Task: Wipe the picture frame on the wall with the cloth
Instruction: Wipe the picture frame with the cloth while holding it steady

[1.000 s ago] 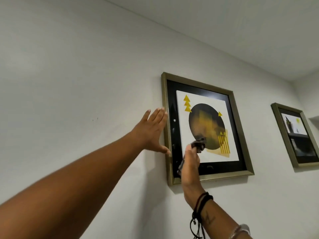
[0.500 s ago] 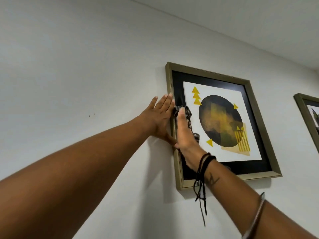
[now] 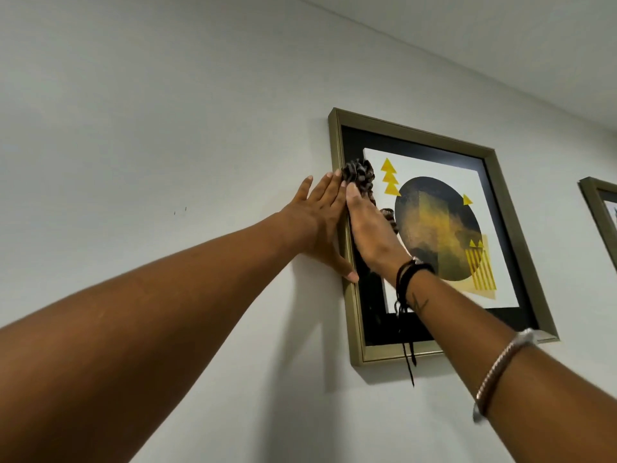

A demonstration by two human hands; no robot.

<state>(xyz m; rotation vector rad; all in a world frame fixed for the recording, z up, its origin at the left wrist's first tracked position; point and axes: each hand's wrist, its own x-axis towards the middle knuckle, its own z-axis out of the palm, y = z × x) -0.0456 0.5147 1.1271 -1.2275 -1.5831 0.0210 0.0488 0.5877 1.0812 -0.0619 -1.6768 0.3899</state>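
A gold-edged picture frame [image 3: 507, 212] hangs on the white wall; its print shows a dark circle and yellow triangles on a black mat. My right hand [image 3: 374, 238] presses a dark striped cloth [image 3: 359, 177] against the glass near the frame's upper left corner, and the cloth bunches above my fingertips. My left hand [image 3: 320, 222] lies flat on the wall with fingers together, its thumb hooked on the frame's left edge. The two hands touch side by side.
A second gold frame [image 3: 597, 212] hangs further right, cut off by the image edge. The ceiling [image 3: 467, 38] meets the wall just above. Two small marks [image 3: 180, 210] dot the bare wall on the left.
My right hand has slid the cloth from the lower middle of the picture up to the upper left part of the glass. My left hand has kept its place at the frame's left edge.
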